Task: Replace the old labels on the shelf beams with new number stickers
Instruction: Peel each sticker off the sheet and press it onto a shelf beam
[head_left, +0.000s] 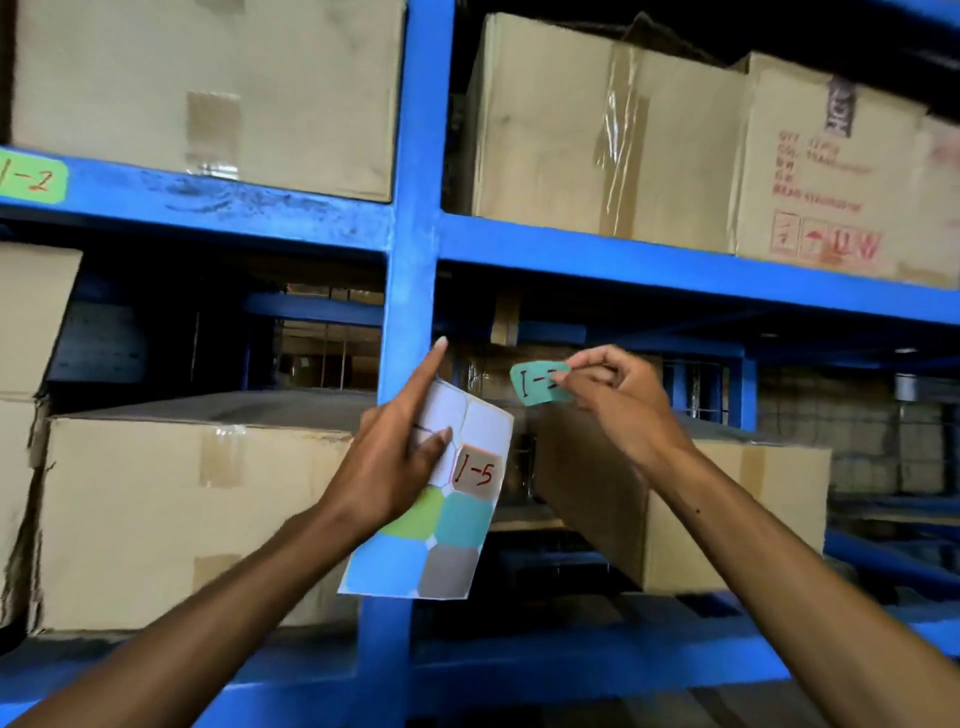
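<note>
Warehouse racking, blue beams, cardboard boxes (208, 93) on every level. I note green label (32, 179) marked 1-2 already stuck on upper left beam (218, 205). Left hand (395, 447) grips sticker sheet (447, 499), thumb across it, index finger straight; 1-5 sticker (478, 474) unpeeled, several blanks left. Right hand (618, 397) pinches teal sticker (537, 383), peeled, free of sheet, not yet applied. Upper right beam (675, 273) bare where visible. I judge job partway, more stickers pending.

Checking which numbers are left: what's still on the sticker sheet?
On the sticker sheet: a tan sticker reading 1-5, then blank green, teal, blue and grey ones. The left hand covers another written sticker.
</note>
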